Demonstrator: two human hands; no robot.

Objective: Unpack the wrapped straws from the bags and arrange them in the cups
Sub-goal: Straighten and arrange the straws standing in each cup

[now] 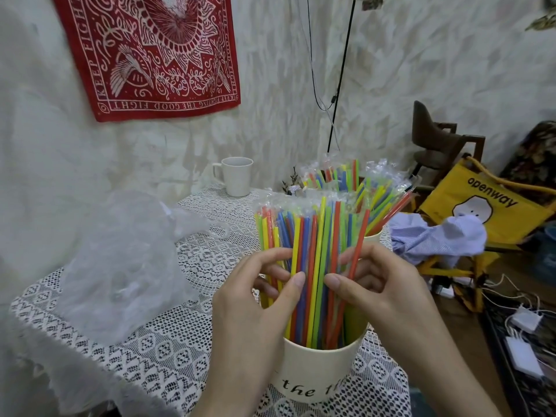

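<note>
A thick bunch of wrapped straws (313, 251), yellow, green, blue, red and orange, each in a clear sleeve, stands upright in a cream cup (319, 368) at the near edge of the worktop (168, 356), which is covered with a white lace cloth. The cup carries black lettering, of which "the" can be read. The left hand (258, 299) grasps the bunch from its left side, thumb pressed on the front of the straws and fingers curled round behind. The right hand (370, 284) grasps it from the right side in the same way, thumb on the front near the left thumb, fingers wrapped round the outer straws. Just behind this cup stands a second cup (374, 234), mostly hidden, holding more wrapped straws (361, 188) that fan out toward the right. On the left of the worktop lies a crumpled clear plastic bag (120, 260). A white mug (236, 176) stands at the far edge near the wall. A red printed cloth (150, 52) hangs on the wall above. To the right of the worktop stands a yellow folding chair (487, 200) marked "openway", with a pale blue cloth (436, 236) lying on it.
</note>
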